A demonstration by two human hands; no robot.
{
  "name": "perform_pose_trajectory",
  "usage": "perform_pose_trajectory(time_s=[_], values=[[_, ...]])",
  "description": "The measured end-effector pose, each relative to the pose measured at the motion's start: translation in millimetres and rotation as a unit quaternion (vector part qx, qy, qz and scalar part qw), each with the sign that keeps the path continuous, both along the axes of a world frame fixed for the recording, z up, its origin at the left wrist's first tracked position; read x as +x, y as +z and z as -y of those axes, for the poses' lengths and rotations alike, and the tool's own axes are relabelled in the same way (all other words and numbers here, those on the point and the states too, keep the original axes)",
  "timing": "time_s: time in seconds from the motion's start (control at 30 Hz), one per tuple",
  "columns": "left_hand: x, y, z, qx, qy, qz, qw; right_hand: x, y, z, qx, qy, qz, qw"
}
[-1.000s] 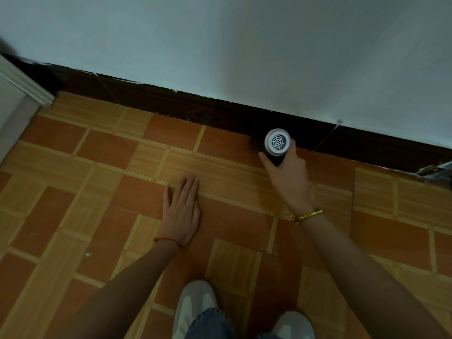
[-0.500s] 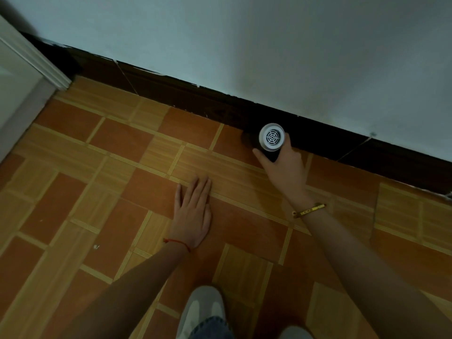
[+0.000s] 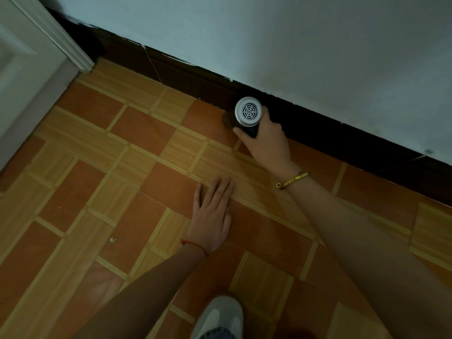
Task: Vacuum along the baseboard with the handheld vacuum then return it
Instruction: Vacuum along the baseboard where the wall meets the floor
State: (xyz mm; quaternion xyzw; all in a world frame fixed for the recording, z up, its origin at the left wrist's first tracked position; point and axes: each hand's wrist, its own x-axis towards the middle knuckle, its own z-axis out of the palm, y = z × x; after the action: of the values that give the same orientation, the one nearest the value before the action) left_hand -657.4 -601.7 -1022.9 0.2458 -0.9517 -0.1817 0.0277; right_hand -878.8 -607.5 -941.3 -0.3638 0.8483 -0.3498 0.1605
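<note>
We hold the handheld vacuum (image 3: 247, 113) in our right hand (image 3: 265, 140), fingers wrapped around its dark body, its pale round rear grille facing up at us. Its nose points down into the seam where the tiled floor (image 3: 137, 182) meets the dark baseboard (image 3: 176, 72); the nozzle tip itself is hidden under the body, so we cannot tell whether it touches the floor or rides just above it. Our left hand (image 3: 212, 216) lies flat on the tiles with straight fingers, holding nothing and propping our weight.

We judge that we are mid-sweep, with baseboard left to cover toward the white door frame (image 3: 73, 52) in the corner.

We see 4 risks from here:

1. The nozzle may drift off the seam. We cannot see the tip, and in this dim light a slight wrist tilt would leave dust along the board.
2. The hard nose may scrape the baseboard, whose top edge already looks chipped against the wall (image 3: 293, 45), if we press sideways.
3. Our weight rests on 1 flat palm. If that hand slides on the smooth tile as we reach farther, we lurch and knock the vacuum into the board.
4. Near the corner the door frame crowds the vacuum body, so we may bump it or miss the last stretch.

A small pale speck (image 3: 112, 240) lies on the tiles well away from the baseboard, outside this pass.
</note>
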Motion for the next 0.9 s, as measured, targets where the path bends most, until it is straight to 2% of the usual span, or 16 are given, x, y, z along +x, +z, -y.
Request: perform_pose_trajectory(time_s=[0.37, 0.9], values=[[1, -5, 1, 0.004, 0.004, 0.006, 1.000, -6, -4, -36, -0.007, -0.043, 0.010, 0.999], [0, -4, 1, 0.011, 0.004, 0.006, 1.000, 13, -3, 52, 0.000, 0.023, -0.008, 1.000]])
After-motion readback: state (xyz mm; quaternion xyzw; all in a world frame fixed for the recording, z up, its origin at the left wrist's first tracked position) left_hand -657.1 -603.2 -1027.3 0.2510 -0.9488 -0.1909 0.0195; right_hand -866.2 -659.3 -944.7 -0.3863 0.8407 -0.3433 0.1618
